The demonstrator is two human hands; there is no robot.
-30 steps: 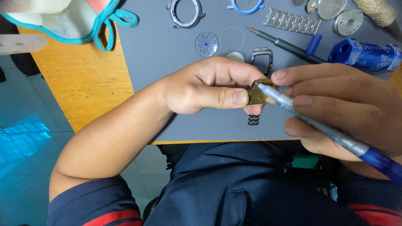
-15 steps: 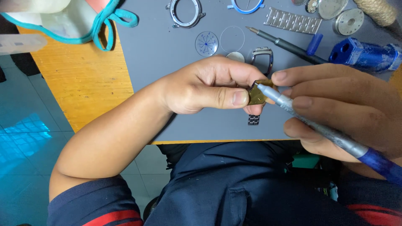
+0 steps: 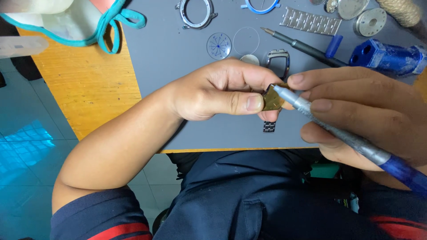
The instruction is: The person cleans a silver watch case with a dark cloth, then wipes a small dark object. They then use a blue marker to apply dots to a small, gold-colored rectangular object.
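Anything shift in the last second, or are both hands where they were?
Nothing visibly changed. The left hand still pinches the small brass-coloured watch part, and the right hand still keeps the screwdriver tip on it. The parts on the grey mat lie as before.

bare grey mat (image 3: 178, 66) is lying open left of the hands; watch case (image 3: 278, 60), black screwdriver (image 3: 307, 46) and blue holder (image 3: 391, 55) are crowding behind.
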